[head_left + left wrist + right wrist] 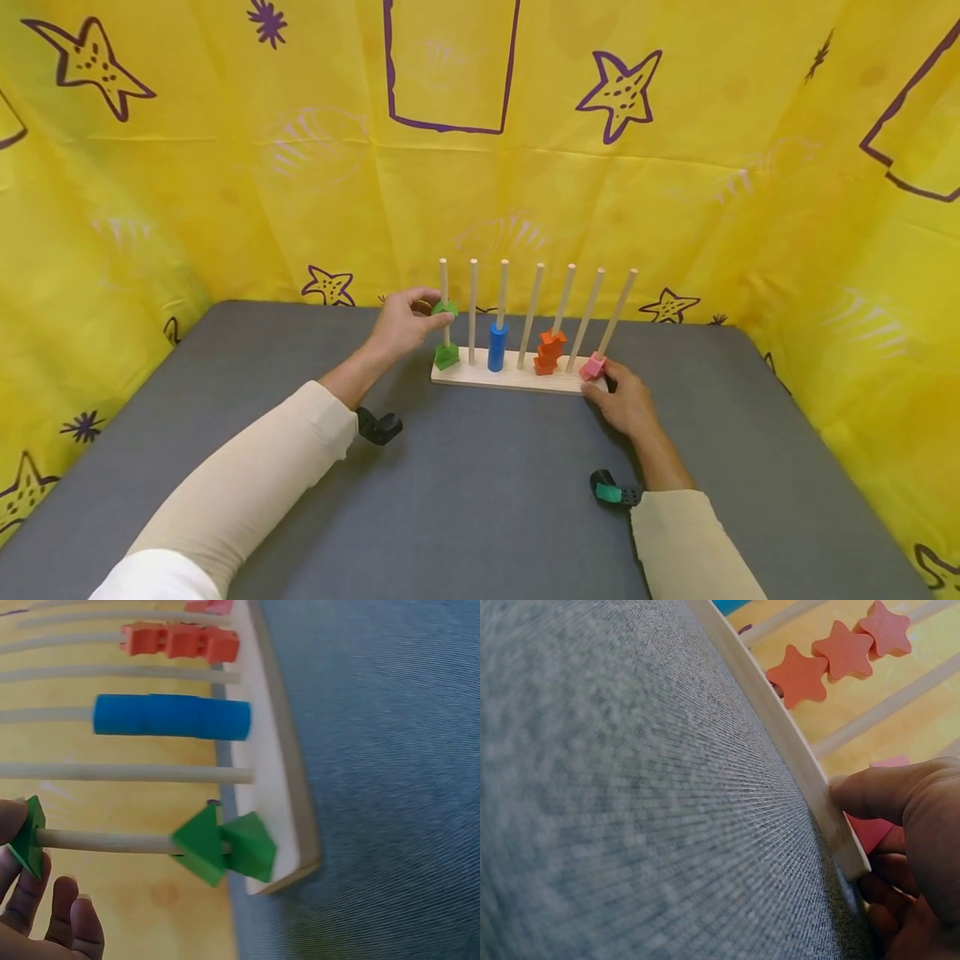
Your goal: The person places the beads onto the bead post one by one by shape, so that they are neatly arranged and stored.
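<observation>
One green triangular block (444, 308), smooth painted wood, sits threaded on the leftmost peg of a pale wooden peg rack (517, 379), pinched at its edges by the curled fingers of the left hand (401, 323). Lower on the same peg, two more green triangles (225, 846) rest at the rack's base. Three pegs along stands a stack of blue cylinders (497, 346), and further right orange star pieces (550, 351) and a pink block (592, 366). The right hand (626, 402) grips the rack's right end, thumb on its top edge, fingers curled beneath. The rack stands on a grey woven-textured table (480, 492), backed by yellow star-printed cloth (675, 167).
</observation>
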### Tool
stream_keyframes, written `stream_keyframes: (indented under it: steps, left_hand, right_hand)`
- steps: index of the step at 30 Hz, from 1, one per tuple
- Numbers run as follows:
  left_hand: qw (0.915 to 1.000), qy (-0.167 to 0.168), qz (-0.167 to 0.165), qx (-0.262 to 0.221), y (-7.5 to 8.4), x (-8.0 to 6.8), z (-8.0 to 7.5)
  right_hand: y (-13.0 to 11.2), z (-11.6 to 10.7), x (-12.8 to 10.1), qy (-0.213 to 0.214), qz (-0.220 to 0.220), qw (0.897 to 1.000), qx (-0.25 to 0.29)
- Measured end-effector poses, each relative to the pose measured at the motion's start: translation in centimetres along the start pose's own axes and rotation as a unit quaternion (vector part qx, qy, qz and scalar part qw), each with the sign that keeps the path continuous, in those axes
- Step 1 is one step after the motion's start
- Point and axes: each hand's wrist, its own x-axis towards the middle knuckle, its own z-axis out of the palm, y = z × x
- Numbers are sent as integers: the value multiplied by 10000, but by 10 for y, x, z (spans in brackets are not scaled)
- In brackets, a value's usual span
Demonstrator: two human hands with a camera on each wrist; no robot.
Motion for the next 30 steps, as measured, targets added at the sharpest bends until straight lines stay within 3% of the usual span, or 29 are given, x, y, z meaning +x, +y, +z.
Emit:
stream_keyframes:
  steps: [11, 19, 26, 30]
  left_hand:
    - [9994, -247, -210, 89, -37, -6, 12]
    - [9987, -350, -334, 166, -49, -9, 18]
    - [9992, -309, -54, 230, -56, -10, 20]
    - [9992, -338, -67, 219, -57, -13, 19]
  right_hand:
    - [-1, 5, -2, 32, 11, 10000, 68]
    - [-1, 2, -1, 9, 65, 10000, 28]
    - [1, 2, 0, 46, 90, 9999, 50]
    - [4, 2, 2, 51, 48, 10000, 46]
